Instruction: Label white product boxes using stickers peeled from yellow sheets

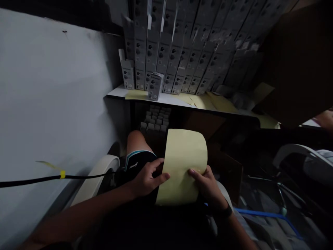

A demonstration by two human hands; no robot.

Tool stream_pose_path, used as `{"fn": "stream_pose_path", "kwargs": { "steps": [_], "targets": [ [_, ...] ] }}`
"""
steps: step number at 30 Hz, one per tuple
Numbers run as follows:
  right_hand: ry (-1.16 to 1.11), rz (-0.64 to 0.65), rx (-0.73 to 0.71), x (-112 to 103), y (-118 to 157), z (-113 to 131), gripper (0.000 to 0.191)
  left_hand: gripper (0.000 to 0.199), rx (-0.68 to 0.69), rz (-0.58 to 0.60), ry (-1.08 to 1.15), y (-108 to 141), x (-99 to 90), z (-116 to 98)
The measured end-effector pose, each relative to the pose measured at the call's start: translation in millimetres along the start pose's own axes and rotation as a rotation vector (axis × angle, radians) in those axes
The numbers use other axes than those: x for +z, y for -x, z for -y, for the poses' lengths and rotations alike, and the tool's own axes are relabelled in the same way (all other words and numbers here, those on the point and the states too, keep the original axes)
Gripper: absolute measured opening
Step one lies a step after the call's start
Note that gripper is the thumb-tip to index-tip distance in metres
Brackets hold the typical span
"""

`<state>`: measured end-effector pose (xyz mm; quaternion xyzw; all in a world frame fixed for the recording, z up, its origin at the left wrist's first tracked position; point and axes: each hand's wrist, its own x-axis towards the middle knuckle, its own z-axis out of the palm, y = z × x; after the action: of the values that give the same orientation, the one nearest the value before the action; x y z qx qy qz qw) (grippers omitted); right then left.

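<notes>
A pale yellow sheet is over my lap, its right side curving away. My right hand grips its lower right edge, thumb on top and the fingers hidden behind. At the sheet's left edge is my left hand, thumb and index finger apart, the thumb tip overlapping the sheet; whether it grips the sheet cannot be made out. Beyond them, a single small box stands at the front of the white shelf, before tall stacks of similar boxes.
More yellow sheets lie along the shelf. Small open boxes sit below it. A black cable runs from the left past a white armrest. At the far right are another person's hand and a white chair.
</notes>
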<state>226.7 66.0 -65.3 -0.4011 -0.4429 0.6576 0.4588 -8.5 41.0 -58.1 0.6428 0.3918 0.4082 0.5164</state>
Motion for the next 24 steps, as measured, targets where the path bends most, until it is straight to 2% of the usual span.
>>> {"fn": "stream_pose_path", "kwargs": {
  "steps": [3, 7, 11, 14, 20, 24],
  "targets": [
    [-0.115, 0.004, 0.055, 9.4, 7.1, -3.3, 0.034, 0.053, 0.013, -0.008, 0.057, 3.8, 0.8, -8.3],
    [-0.203, 0.032, 0.112, 24.6, 13.0, -9.4, 0.042, 0.051, 0.134, -0.007, -0.096, 10.3, 0.5, -17.9],
    [-0.205, 0.028, 0.129, 28.0, 12.7, -15.6, 0.048, 0.047, 0.221, -0.01, -0.141, 10.7, 1.1, -21.7],
    [-0.187, -0.003, 0.124, 23.6, 10.8, -17.8, 0.051, 0.045, 0.184, -0.024, -0.105, 9.5, 2.4, -17.8],
    [-0.135, 0.0, 0.087, 15.4, 5.9, -20.2, 0.048, 0.058, 0.061, -0.064, 0.004, 9.7, 5.2, -2.3],
    [-0.113, 0.018, 0.031, 11.8, 0.4, -19.0, 0.044, 0.055, 0.062, -0.114, -0.029, 9.9, 7.1, 0.0]
  ]
}}
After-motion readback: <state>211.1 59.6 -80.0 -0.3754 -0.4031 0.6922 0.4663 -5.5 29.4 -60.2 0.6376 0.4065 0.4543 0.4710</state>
